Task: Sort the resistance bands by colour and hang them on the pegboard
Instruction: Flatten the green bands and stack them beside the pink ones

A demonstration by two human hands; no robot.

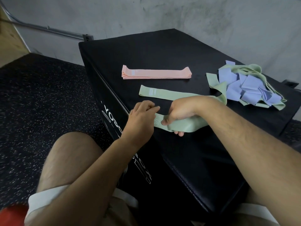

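Black padded box [162, 51] with white lettering on its side, set against a grey concrete wall [211, 17]. Speckled dark rubber floor [40, 98] lies to its left, and a metal pipe [48, 29] runs along the wall base.

On the box top:
- Pink bands [156, 74] – a neat flat stack, lying lengthwise toward the far side.
- Far green band [164, 93] – a single band laid flat, just nearer than the pink stack and roughly parallel to it. Its right end passes behind the right wrist.
- Loose pile [247, 85] of lilac and green bands, tangled together at the right of the box top, well apart from the pink stack.
- Near green band [182, 126] – at the near edge of the box, between the two hands, with a printed number showing at its left end.

Right hand [182, 111]: clasps the near green band, thumb on top and a fingertip showing beneath it.

Left hand [141, 116]: fingers curled, at the left end of the same band. Whether it pinches the band or only sits beside it – cannot tell.

Lower frame: a bare knee [68, 157] and pale shorts [48, 201].
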